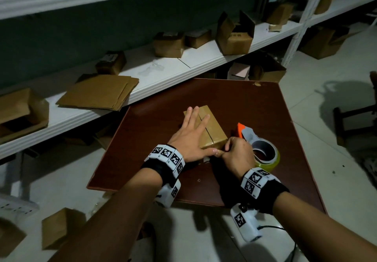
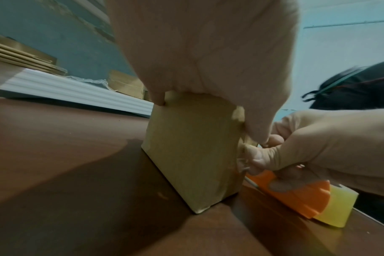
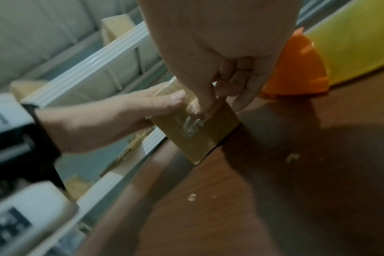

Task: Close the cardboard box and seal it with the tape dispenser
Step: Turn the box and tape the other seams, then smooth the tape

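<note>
A small closed cardboard box (image 1: 216,131) stands on the dark red-brown table (image 1: 255,102). My left hand (image 1: 191,131) lies flat on its top, fingers straight along the flap seam and thumb at the near edge. My right hand (image 1: 228,147) is curled at the box's near end face (image 3: 200,138) and pinches a crinkled end of clear tape (image 3: 190,126) against it. The orange and grey tape dispenser (image 1: 263,149) with its yellowish roll lies on the table just right of the box, behind my right hand; neither hand holds it. The left wrist view shows the box's side (image 2: 191,155) and the dispenser (image 2: 296,195).
A white shelf (image 1: 183,72) runs behind the table with flat cardboard sheets (image 1: 98,92) and several boxes (image 1: 234,35). More boxes sit on the floor (image 1: 59,227). A dark stool (image 1: 355,119) stands at the right. The table's near edge (image 1: 155,194) is under my wrists.
</note>
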`<state>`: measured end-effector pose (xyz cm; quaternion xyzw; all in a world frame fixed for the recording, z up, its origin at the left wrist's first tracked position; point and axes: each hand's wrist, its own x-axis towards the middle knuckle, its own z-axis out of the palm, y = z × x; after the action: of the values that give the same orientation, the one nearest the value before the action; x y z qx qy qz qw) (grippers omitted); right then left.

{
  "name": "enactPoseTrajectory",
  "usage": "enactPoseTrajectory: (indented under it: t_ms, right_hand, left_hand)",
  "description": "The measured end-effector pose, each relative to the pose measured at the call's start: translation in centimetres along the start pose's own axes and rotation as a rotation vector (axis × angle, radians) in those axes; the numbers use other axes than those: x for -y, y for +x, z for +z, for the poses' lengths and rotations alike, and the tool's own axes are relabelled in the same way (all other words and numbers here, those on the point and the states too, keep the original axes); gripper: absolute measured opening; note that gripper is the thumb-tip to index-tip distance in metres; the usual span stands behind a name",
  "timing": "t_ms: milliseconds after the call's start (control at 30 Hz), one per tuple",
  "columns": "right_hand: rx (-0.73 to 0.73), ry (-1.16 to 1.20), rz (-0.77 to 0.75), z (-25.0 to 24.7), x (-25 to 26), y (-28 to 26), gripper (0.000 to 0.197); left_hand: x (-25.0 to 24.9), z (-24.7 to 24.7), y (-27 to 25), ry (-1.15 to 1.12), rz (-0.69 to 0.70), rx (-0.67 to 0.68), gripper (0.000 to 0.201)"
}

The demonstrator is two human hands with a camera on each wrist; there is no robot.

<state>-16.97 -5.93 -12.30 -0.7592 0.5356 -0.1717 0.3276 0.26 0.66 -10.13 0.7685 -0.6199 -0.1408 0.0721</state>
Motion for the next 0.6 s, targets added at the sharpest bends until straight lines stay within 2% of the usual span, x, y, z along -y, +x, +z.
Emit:
enactPoseTrajectory:
  t_ms: [133, 267, 433, 600]
  right_hand:
    - [0.004, -0.135, -0.073, -0.4, 0.1, 0.1, 0.044]
    - [0.003, -0.348, -0.178, -0.2, -0.4, 0.1, 0.025]
    - [0.055, -0.374, -0.152, 0.4, -0.3, 0.2, 0.043]
    - [0.255, -0.402, -0.145, -1.4, 0.8, 1.4, 0.054]
  left_hand:
    - [-0.2, -0.1, 0.0, 0.033, 0.006, 0.002, 0.123]
    - [-0.4, -0.3, -0.1, 0.051, -0.011, 0.013, 0.123]
    - [-0.6, -0.2, -0.1, 0.070, -0.013, -0.011, 0.127]
    - [-0.8, 0.7, -0.1, 0.052, -0.034, -0.103, 0.137]
